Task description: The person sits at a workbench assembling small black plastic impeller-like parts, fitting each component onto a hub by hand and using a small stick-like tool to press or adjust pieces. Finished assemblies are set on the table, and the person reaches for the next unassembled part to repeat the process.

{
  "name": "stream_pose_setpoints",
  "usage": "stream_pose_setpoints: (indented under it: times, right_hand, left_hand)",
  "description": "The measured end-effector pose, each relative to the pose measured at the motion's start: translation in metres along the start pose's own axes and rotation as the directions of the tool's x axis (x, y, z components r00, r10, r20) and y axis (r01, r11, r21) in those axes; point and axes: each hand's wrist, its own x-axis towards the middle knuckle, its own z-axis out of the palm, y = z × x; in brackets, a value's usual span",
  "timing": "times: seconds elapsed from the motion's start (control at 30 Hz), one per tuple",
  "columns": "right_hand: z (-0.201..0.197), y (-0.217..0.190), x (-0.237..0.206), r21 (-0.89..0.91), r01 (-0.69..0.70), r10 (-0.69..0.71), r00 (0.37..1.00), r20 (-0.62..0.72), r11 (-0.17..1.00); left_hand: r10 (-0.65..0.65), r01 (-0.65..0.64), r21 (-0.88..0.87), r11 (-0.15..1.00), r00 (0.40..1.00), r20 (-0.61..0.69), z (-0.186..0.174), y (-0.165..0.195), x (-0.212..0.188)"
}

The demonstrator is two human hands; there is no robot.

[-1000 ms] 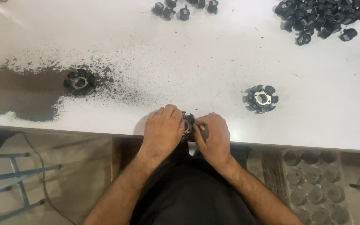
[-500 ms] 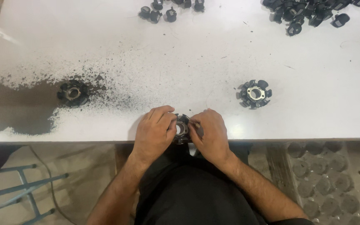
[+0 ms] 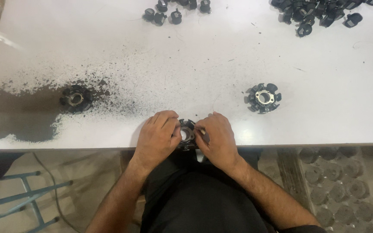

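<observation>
Both hands have slid slightly along the white bench's (image 3: pixel 281 51) near edge; left hand (image 3: pixel 157 134) and right hand (image 3: pixel 217 137) still pinch the small black ring-shaped part (image 3: pixel 186 133), fingers pressed round it.

At the lower centre of the frame, the left hand (image 3: pixel 158 133) and right hand (image 3: pixel 216 138) close together around a small black ring-shaped part (image 3: pixel 187 133) at the near edge of a white worktop (image 3: pixel 195 56). A similar part (image 3: pixel 263 98) lies right of centre and another (image 3: pixel 76 99) sits left in a dark powder stain (image 3: pixel 18 112). Heaps of small black pieces (image 3: pixel 320 15) line the top edge.
</observation>
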Motion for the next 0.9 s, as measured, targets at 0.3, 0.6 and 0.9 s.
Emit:
stream_pose_setpoints:
  times: [0.3, 0.6, 0.9]
  right_hand:
    - [0.002, -0.003, -0.004, 0.01, 0.041, -0.041, 0.998, -0.039, 0.999]
    - [0.009, -0.008, -0.013, 0.018, 0.067, -0.066, 0.997, -0.033, 0.998]
    - [0.012, -0.007, -0.014, -0.009, 0.075, -0.075, 0.997, -0.031, 0.997]
  left_hand:
    - [-0.219, 0.245, -0.245, 0.938, 0.967, 0.129, -0.006, 0.011, 0.001]
    - [-0.373, 0.394, -0.298, 0.869, 0.919, 0.127, -0.004, 0.013, -0.005]
    - [-0.382, 0.412, -0.312, 0.856, 0.911, 0.154, -0.004, 0.01, -0.011]
